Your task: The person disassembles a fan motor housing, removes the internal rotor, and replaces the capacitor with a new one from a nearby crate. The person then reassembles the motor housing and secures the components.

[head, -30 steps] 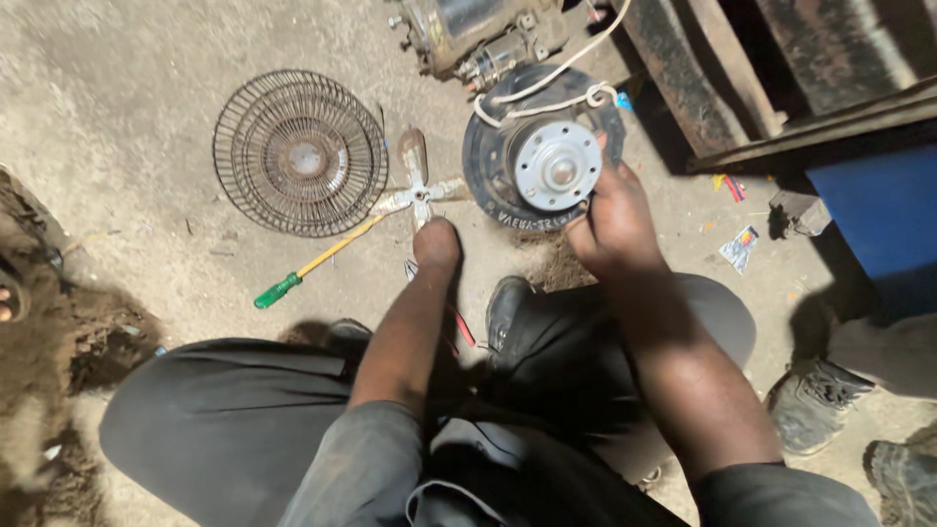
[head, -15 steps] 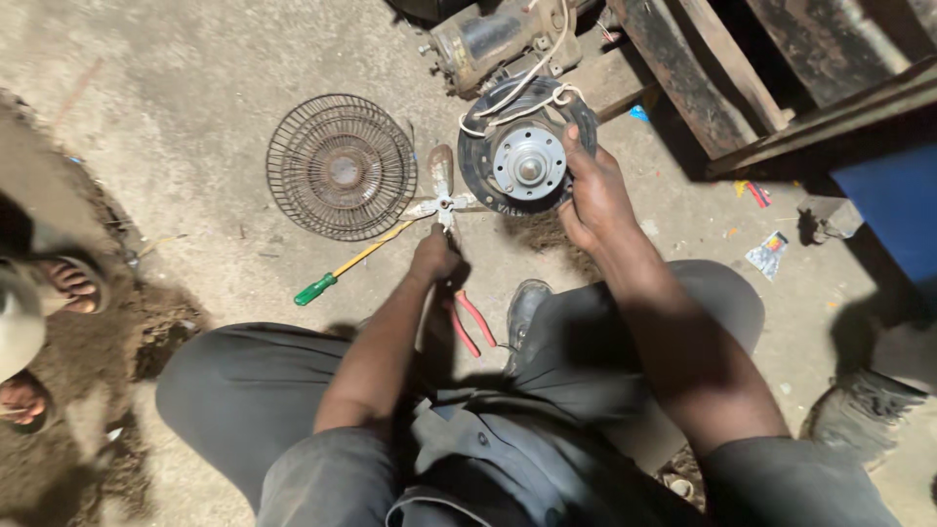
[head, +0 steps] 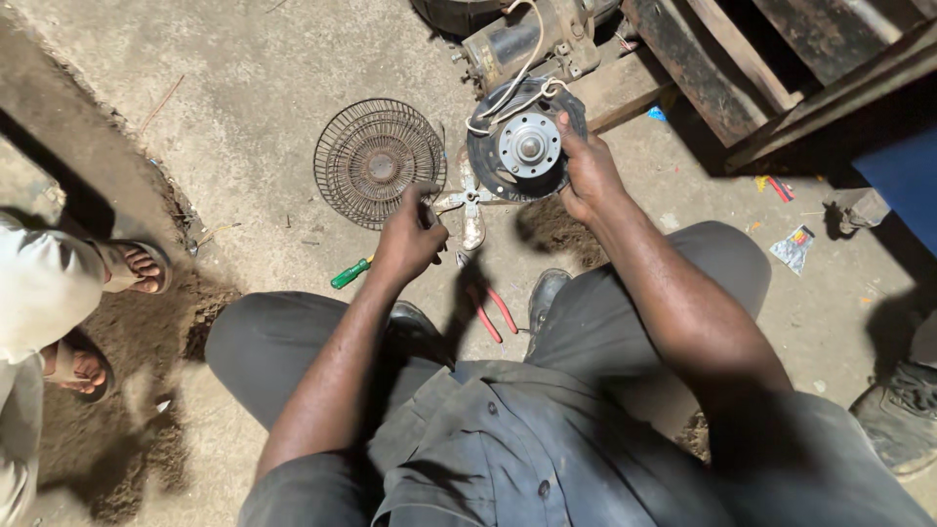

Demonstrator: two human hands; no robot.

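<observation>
Dusty concrete floor [head: 264,88] carries a round fan motor [head: 527,148], likely heavy and rigid, best gripped by its rim where the right hand [head: 589,178] clasps it, while the left hand [head: 410,239] pinches a small tool beside a wire grille [head: 376,161].

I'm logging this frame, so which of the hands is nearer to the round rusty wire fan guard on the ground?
Left. The left hand hovers at the round rusty wire fan guard, by its lower right edge; the right hand grips the dark round motor disc farther right.
</observation>
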